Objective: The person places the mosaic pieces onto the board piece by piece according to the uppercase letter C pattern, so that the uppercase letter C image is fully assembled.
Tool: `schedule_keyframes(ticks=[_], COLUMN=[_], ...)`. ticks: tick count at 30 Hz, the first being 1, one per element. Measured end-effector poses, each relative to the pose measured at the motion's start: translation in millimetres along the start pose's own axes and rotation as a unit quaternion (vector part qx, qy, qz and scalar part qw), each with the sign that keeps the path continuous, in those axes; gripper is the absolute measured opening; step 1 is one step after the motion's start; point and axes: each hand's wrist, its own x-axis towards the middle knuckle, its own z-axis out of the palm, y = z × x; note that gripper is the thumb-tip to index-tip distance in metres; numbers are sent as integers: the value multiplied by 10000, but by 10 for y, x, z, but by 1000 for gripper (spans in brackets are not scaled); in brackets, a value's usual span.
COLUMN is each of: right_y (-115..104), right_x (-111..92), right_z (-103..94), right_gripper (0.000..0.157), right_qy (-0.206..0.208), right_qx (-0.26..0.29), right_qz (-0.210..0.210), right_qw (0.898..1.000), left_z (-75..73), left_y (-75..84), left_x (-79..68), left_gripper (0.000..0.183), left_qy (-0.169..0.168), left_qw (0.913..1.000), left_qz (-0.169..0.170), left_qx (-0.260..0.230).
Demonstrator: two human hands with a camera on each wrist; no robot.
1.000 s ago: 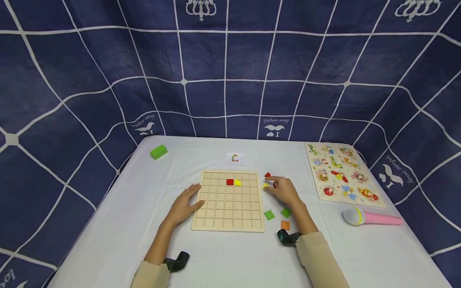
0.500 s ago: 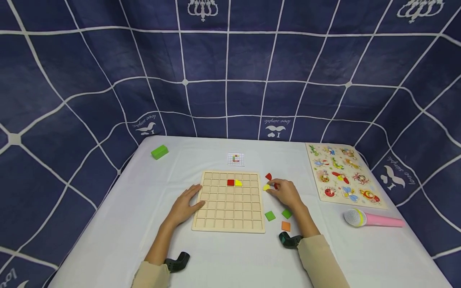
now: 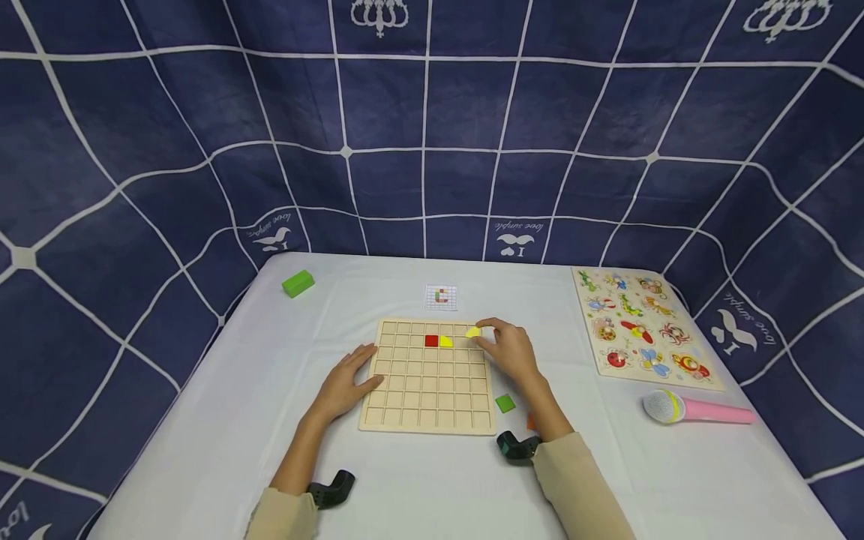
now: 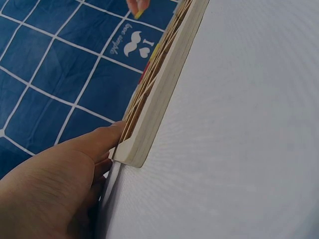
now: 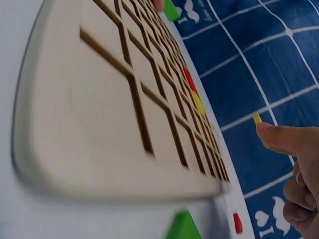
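My right hand pinches a small yellow piece with a curved edge between thumb and fingertips, above the far right corner of a wooden grid board. The right wrist view shows that yellow piece held up, apart from the board. A red square tile and a yellow quarter-round tile lie side by side in the board's grid. My left hand rests on the board's left edge, fingers extended. In the left wrist view its thumb touches the rim.
A pattern card lies behind the board. To the right are a green tile and an orange tile, partly hidden by my arm. Farther out are an insect puzzle board, a pink microphone and a green block.
My right hand has picked up the yellow piece from beside the board and carried it left, over the board's far right corner. My left hand stays in place.
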Motion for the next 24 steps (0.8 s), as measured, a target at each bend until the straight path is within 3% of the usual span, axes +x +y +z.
schedule_keyframes(ticks=[14, 24], right_y=[-469, -529], right_x=[202, 259], right_z=[551, 776], right_gripper=[30, 30], right_qy=[-456, -815], right_qx=[300, 140], right_qz=[-218, -184], right_qw=[9983, 9964], left_z=[1, 11], left_y=[-31, -46], left_x=[8, 12], left_gripper=[65, 67], left_qy=[-9, -57], left_qw=[10000, 10000], left_qz=[21, -24], left_qx=[29, 54])
